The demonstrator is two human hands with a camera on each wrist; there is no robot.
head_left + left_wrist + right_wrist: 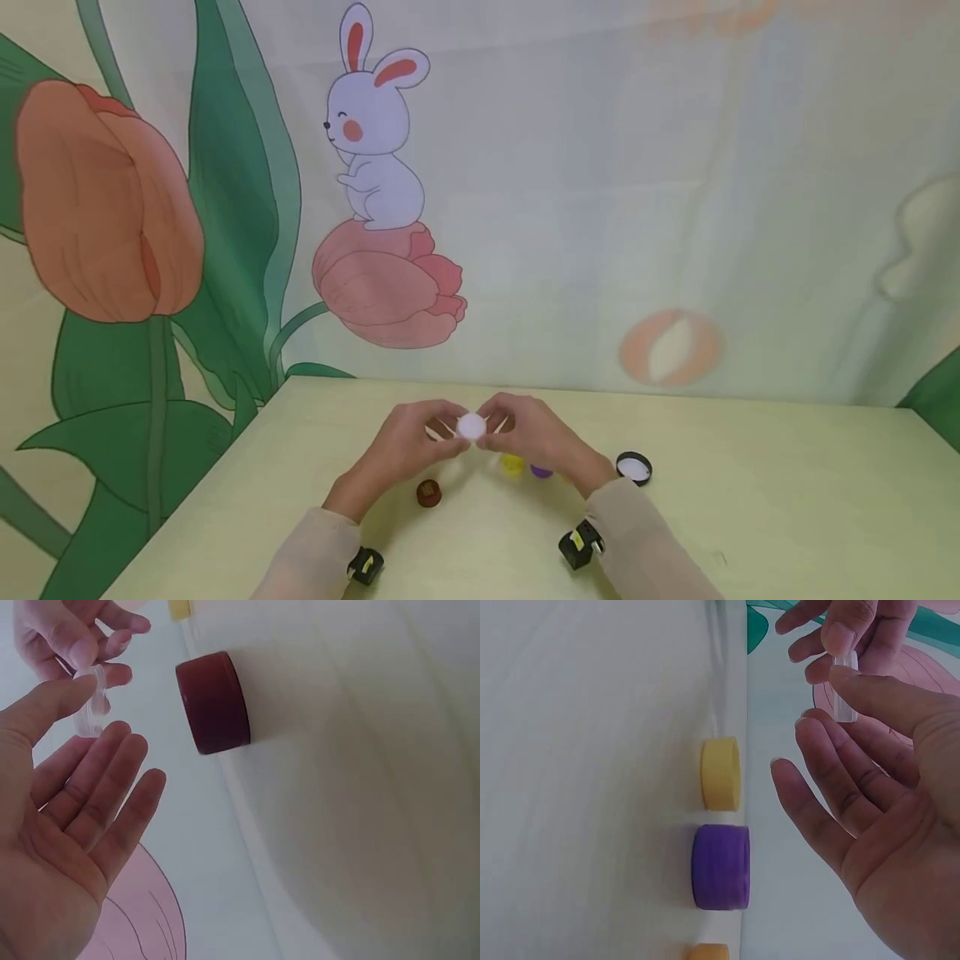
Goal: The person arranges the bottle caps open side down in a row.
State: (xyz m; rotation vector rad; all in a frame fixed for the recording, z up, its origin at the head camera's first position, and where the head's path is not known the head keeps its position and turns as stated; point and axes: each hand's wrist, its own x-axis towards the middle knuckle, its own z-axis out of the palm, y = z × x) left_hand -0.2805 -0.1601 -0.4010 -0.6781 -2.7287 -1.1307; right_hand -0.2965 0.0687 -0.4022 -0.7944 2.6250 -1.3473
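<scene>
Both hands hold one small white translucent cap (pixel 472 427) up in front of the body, above the table. My left hand (pixel 408 443) pinches its left side between thumb and fingertips, and my right hand (pixel 534 432) pinches the right side. In the left wrist view the cap (pixel 88 714) shows a ridged edge, with the left ring and little fingers spread away from it. From the right wrist, the same cap (pixel 846 705) appears edge-on between the two thumbs. A dark red cap (pixel 429 493) sits on the table below the left hand.
Under the right hand are a yellow cap (pixel 513 465) and a purple cap (pixel 542 472), with an orange cap (pixel 709 952) beside them. A black-rimmed lid with a white face (pixel 634 468) lies by the right forearm. A printed curtain (pixel 555 208) hangs behind the table (pixel 780 500).
</scene>
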